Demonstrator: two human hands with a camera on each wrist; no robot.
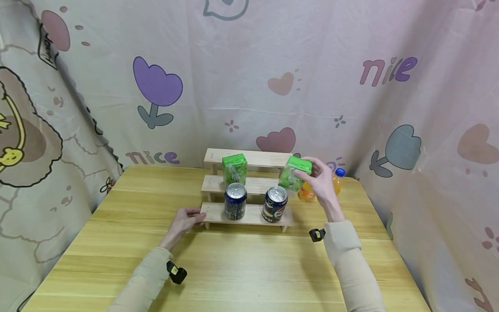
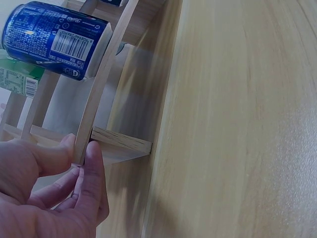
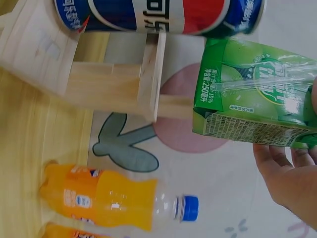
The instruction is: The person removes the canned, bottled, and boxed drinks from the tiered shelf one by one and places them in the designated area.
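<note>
Green juice carton (image 1: 287,176), gripped by right hand (image 1: 323,182) near rack's (image 1: 251,213) right edge: likely light, crushable; best held across its sides. Left hand (image 1: 183,223) pinches front-left corner.

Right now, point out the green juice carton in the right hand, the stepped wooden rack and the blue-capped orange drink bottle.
Held green juice carton (image 1: 288,176), head view, front face.
Stepped wooden rack (image 1: 257,185), head view, bare middle step.
Blue-capped orange drink bottle (image 3: 118,198), right wrist view, side wall.

Soft light; faint shadows; glare on the tabletop (image 2: 290,148).
</note>
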